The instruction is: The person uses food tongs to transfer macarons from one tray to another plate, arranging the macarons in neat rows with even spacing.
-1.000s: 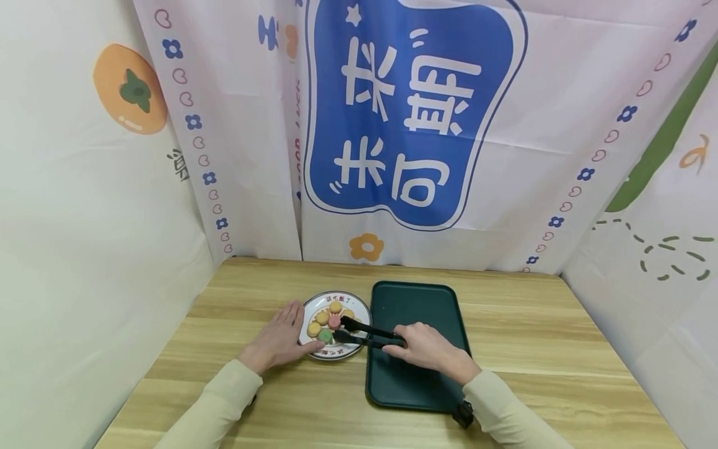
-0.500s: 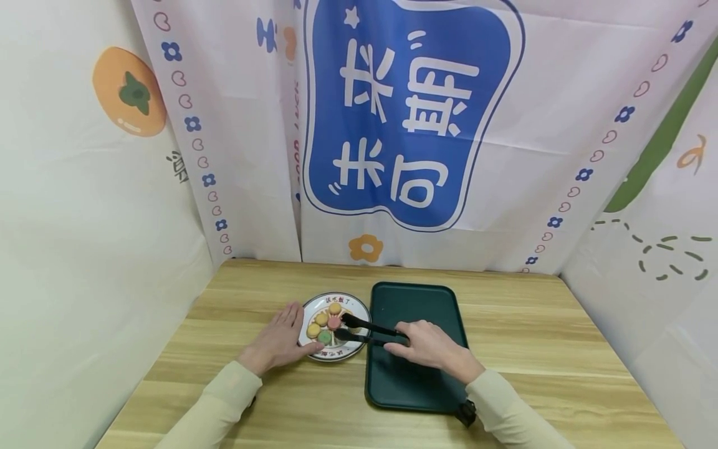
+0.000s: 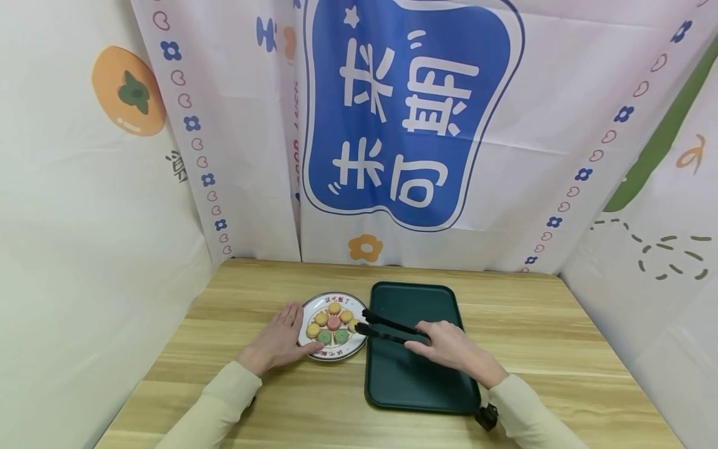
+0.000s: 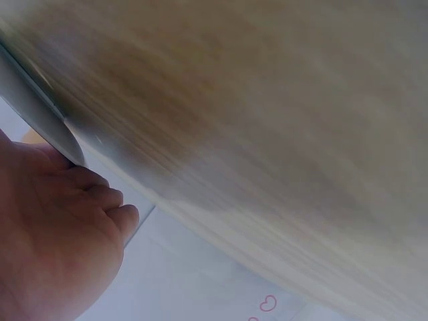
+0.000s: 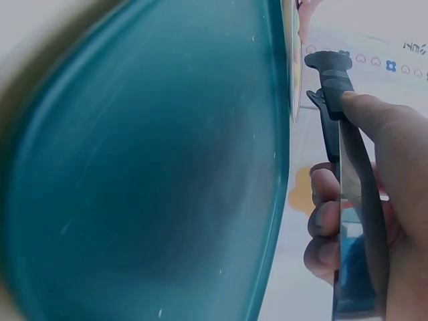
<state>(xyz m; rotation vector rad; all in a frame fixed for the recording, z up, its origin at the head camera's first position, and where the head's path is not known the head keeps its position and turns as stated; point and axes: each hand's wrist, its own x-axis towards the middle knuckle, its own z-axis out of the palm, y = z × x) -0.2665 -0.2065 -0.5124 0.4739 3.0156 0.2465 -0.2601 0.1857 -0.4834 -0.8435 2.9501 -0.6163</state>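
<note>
My left hand (image 3: 278, 335) rests against the left edge of a white plate (image 3: 313, 304), fingers straight and thumb along the near rim. On the plate lie several small macarons: a pink macaron (image 3: 333, 322) in the middle, yellow ones around it and two green macarons (image 3: 341, 337) on the near side. My right hand (image 3: 451, 349) grips black-tipped tongs (image 3: 395, 325) above the dark green tray (image 3: 412, 390). The tongs' tips stand apart at the plate's right rim, with nothing held between them. One tip partly covers a yellow macaron. In the right wrist view, fingers wrap the tongs' metal arms (image 5: 351, 174).
The tray stands right beside the plate on the wooden table (image 3: 521, 337). A printed cloth (image 3: 252, 156) hangs behind the table's far edge, with pale walls on both sides. A black device (image 3: 486, 416) sits under the right wrist.
My right hand has drawn the tongs rightward, from over the macarons to the plate's right rim. A second green macaron and yellow ones on the right are now uncovered. The left hand has stayed still.
</note>
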